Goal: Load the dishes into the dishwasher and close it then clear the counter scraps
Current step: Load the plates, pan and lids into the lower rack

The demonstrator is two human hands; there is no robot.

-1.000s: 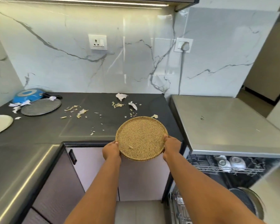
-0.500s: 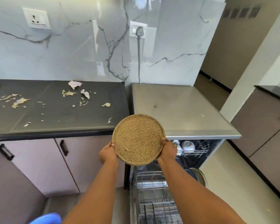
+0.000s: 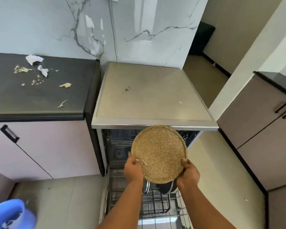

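A speckled plate is gripped by the left hand and right hand above the dishwasher's lower rack, seemingly holding 2 dishes.

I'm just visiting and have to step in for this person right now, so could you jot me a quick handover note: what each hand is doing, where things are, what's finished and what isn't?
Left hand and right hand each grip an edge of the round speckled plate, held above the pulled-out lower rack.
The dishwasher is open; some dishes already stand in the rack.
Done: part of the loading.
Left: slot this plate in, push the rack in, close the door, then clear the scraps off the dark counter.
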